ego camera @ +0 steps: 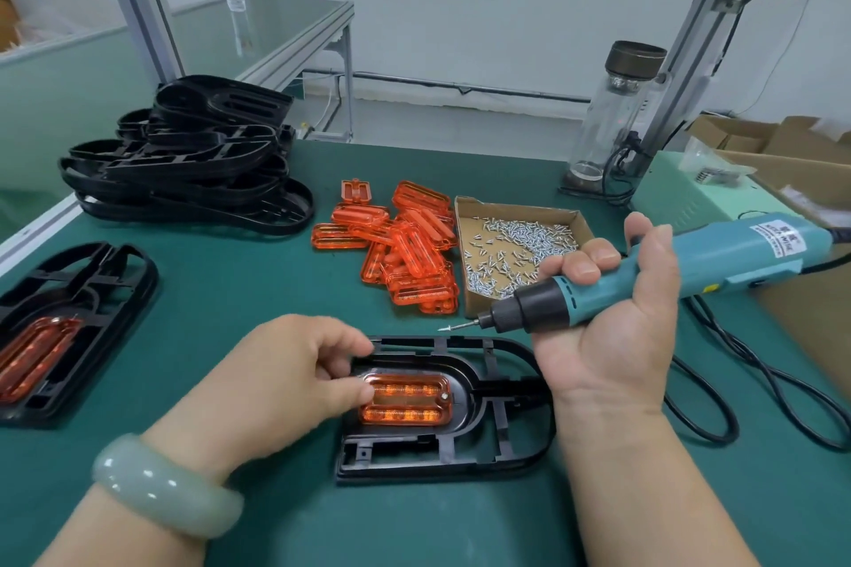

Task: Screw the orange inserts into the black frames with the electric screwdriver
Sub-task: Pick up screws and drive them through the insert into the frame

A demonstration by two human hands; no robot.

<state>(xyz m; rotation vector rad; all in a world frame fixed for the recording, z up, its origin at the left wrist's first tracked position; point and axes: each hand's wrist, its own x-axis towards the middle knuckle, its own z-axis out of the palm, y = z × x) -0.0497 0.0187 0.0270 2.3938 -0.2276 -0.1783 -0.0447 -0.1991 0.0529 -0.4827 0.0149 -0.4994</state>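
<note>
A black frame (502, 437) lies on the green mat in front of me with an orange insert (405, 400) seated in its oval recess. One screw shows at the insert's right end. My left hand (285, 378) rests on the frame's left end, with its fingertips on the insert's left edge. My right hand (612, 318) grips the teal electric screwdriver (654, 276), held above the frame. A screw sits on the tip of its bit, which points left. Loose orange inserts (405, 249) lie piled in the middle of the mat.
A stack of empty black frames (193, 161) stands at the back left. A frame with an insert in it (60, 327) lies at the left edge. A cardboard tray of screws (515, 244) is beside the inserts. The screwdriver's black cable (746, 387) loops at the right. A glass bottle (612, 115) stands behind.
</note>
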